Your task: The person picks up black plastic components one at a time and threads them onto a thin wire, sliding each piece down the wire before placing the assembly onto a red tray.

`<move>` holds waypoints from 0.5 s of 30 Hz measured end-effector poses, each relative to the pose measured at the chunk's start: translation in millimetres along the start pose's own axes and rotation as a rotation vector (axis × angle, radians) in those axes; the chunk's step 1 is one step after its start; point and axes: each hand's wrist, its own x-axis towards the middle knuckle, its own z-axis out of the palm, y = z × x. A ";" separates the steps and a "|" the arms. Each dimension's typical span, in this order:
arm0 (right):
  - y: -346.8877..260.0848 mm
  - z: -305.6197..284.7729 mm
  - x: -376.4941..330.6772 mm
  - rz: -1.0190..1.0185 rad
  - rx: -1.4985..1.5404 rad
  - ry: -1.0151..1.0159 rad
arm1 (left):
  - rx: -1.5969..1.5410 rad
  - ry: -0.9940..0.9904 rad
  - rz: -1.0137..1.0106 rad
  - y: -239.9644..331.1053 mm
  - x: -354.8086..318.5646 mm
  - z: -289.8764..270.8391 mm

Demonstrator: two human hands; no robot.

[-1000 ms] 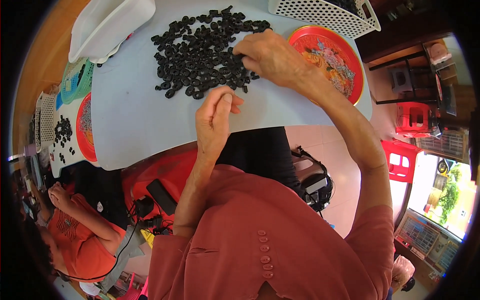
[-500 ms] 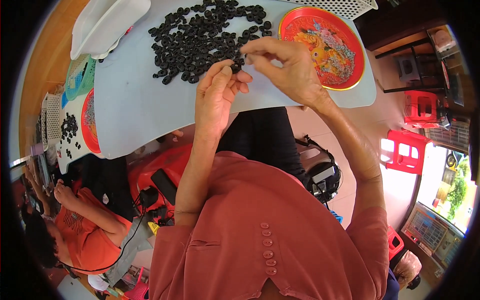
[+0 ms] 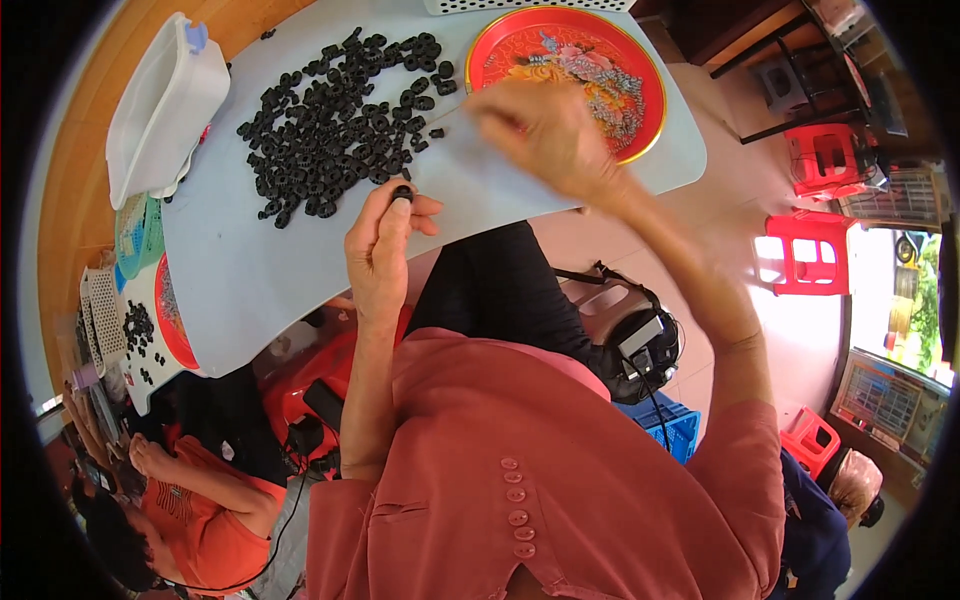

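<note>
Beside red tray point(image 3: 640, 60) (round), white tub point(image 3: 160, 100)

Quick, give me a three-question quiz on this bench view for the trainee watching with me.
1. True or false: the left hand pinches a small black ring-shaped rubber part.
2. The blurred right hand is over: A) the round red metal tray with flower print; B) the white plastic tub; C) the red plastic stool.
3. Fill in: the pile of black ring parts lies on the pale ___ tabletop.

Key: 1 true; 2 A; 3 grey.
</note>
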 end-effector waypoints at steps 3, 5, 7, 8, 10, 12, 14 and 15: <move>49.5 -25.6 13.8 0.004 -0.055 0.044 | 0.183 0.033 0.046 0.8 -1.1 -5.1; 66.9 -31.5 21.7 0.018 -0.333 -0.098 | 0.188 0.080 0.057 -5.9 -0.1 -7.2; 75.1 -25.7 24.9 0.019 -0.327 -0.129 | 0.243 0.084 0.050 -1.4 0.2 -2.7; 80.8 -21.0 29.0 -0.050 -0.339 -0.111 | 0.296 0.083 0.042 1.1 0.5 0.1; 88.7 -12.1 36.6 -0.122 -0.347 -0.091 | 0.298 0.079 0.050 -1.9 -0.1 0.4; 94.3 -5.3 42.7 -0.143 -0.470 -0.109 | 0.300 0.074 0.058 -2.7 0.2 1.1; 95.5 -1.6 51.3 -0.158 -0.494 -0.185 | 0.294 0.079 0.049 -3.5 0.0 1.2; 96.0 -1.1 54.4 -0.168 -0.524 -0.259 | 0.295 0.083 0.049 -3.7 0.2 0.7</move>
